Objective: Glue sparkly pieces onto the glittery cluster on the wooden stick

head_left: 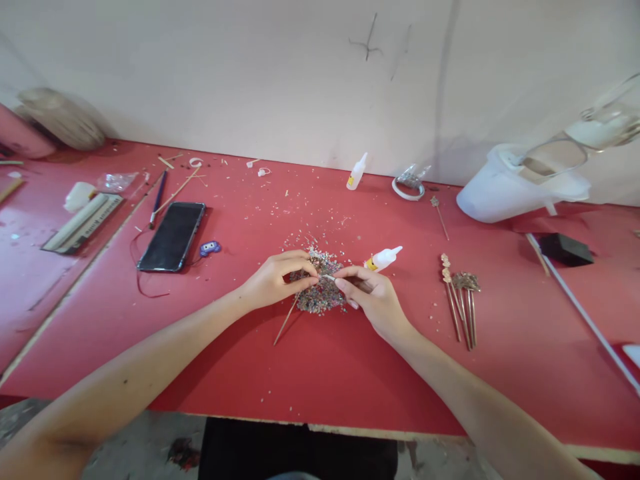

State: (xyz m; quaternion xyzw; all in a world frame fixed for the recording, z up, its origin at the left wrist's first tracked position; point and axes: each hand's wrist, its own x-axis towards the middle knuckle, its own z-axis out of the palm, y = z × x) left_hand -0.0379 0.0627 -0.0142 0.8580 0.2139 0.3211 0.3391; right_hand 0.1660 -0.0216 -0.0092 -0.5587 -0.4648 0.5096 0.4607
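My left hand [283,277] is closed in a pinch on a thin brown hair stick [286,323], whose plain end slants down toward the table's front edge. Its upper end is mostly hidden by the fingers. My right hand [367,290] is also closed, thumb and forefinger meeting by the left fingertips around a small pale sliver, too small to name. Both hands are over a pile of tiny multicoloured chips [320,303] on the red table. Just beyond the right hand lies a white glue bottle [384,259] with a yellow label.
Several hair sticks with decorated heads [465,307] lie at right. A second glue bottle [357,172] stands near the wall beside a tape roll [409,188]. A white jug [500,187] and black block [567,249] are far right; a phone [173,237] is left.
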